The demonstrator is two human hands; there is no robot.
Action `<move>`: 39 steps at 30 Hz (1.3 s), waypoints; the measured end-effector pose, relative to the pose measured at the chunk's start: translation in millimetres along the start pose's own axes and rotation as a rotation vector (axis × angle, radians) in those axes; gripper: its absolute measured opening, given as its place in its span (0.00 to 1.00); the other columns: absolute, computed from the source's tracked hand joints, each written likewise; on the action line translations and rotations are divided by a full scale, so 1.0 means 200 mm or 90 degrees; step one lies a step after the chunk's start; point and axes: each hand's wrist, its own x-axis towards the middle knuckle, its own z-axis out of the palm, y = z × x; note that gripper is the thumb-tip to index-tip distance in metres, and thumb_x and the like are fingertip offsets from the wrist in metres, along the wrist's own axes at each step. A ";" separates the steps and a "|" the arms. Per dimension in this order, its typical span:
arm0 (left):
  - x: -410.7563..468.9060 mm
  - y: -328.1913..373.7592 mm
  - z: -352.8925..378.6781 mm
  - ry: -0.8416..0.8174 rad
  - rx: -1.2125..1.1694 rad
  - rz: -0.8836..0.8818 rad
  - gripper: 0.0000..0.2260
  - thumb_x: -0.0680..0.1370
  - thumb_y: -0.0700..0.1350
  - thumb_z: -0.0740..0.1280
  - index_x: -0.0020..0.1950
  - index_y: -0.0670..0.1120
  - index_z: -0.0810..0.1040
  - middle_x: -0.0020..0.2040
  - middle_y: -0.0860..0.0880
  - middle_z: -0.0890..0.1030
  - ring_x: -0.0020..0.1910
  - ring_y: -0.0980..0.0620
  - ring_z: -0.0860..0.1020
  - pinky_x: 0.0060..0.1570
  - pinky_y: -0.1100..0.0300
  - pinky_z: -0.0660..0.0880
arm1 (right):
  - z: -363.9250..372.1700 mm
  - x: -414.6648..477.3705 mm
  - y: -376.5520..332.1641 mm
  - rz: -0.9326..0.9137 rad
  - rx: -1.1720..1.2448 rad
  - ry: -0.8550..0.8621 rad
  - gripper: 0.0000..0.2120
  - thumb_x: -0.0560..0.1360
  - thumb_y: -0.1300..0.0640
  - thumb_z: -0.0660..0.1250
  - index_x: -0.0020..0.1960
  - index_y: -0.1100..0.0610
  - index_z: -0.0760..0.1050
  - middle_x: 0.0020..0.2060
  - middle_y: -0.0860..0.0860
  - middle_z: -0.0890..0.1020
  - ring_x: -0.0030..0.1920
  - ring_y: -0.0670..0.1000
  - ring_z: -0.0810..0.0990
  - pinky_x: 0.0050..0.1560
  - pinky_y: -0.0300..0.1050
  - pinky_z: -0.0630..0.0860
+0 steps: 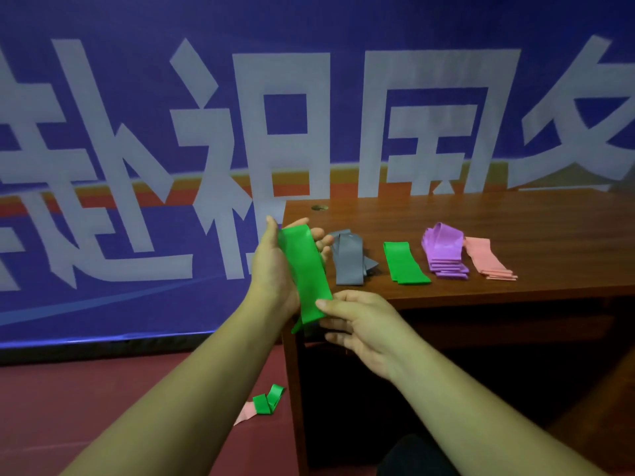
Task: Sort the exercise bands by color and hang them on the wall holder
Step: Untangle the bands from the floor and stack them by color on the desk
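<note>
We hold one green band (305, 269) up in front of us, just off the near left corner of the table (532, 221). Our left hand (275, 269) lies open behind it, fingers fairly straight, with the band resting along the palm. Our right hand (364, 324) pinches the band's lower end between thumb and fingers.

On the table, sorted bands lie in a row. The grey pile (348, 261) is farthest left, near our left fingertips. To its right come the green pile (404, 264), the purple pile (445, 252) and the pink pile (488, 257), with the last two touching.

Down on the red floor (103, 400), left of the table leg, a loose green strip (267, 400) lies over a pink strip (244, 413). A blue banner (137, 104) with large white characters fills the far wall.
</note>
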 end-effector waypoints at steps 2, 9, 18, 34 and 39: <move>0.00 0.02 -0.02 -0.004 0.005 0.002 0.25 0.81 0.61 0.54 0.60 0.40 0.73 0.38 0.43 0.80 0.35 0.46 0.82 0.37 0.58 0.78 | 0.01 0.00 0.02 -0.012 0.002 0.006 0.05 0.75 0.65 0.67 0.42 0.58 0.75 0.40 0.53 0.84 0.43 0.50 0.81 0.46 0.45 0.75; 0.00 0.06 -0.04 -0.029 0.024 0.024 0.25 0.81 0.60 0.55 0.62 0.39 0.73 0.40 0.42 0.79 0.34 0.46 0.79 0.35 0.58 0.77 | 0.00 0.00 0.08 -0.018 0.055 -0.027 0.06 0.75 0.66 0.66 0.41 0.58 0.75 0.46 0.55 0.85 0.51 0.52 0.81 0.61 0.52 0.73; -0.05 0.07 0.00 -0.096 0.157 0.044 0.18 0.82 0.55 0.57 0.58 0.41 0.73 0.38 0.43 0.78 0.32 0.49 0.76 0.31 0.61 0.74 | -0.01 0.00 0.12 -0.010 0.050 -0.056 0.05 0.75 0.65 0.67 0.43 0.59 0.73 0.45 0.58 0.84 0.47 0.54 0.83 0.47 0.48 0.77; -0.14 0.00 0.04 -0.280 0.399 -0.006 0.29 0.80 0.64 0.47 0.51 0.50 0.84 0.36 0.38 0.78 0.32 0.45 0.76 0.34 0.56 0.73 | -0.02 -0.07 -0.57 -0.349 -0.739 -0.125 0.07 0.76 0.55 0.69 0.52 0.55 0.82 0.46 0.33 0.74 0.46 0.49 0.84 0.38 0.25 0.72; -0.12 -0.03 0.04 -0.284 0.324 -0.054 0.31 0.79 0.64 0.50 0.68 0.42 0.71 0.41 0.36 0.78 0.35 0.45 0.79 0.36 0.58 0.77 | -0.06 -0.03 -0.57 -0.306 -0.662 -0.123 0.02 0.75 0.60 0.70 0.43 0.57 0.81 0.50 0.51 0.81 0.35 0.54 0.84 0.36 0.32 0.77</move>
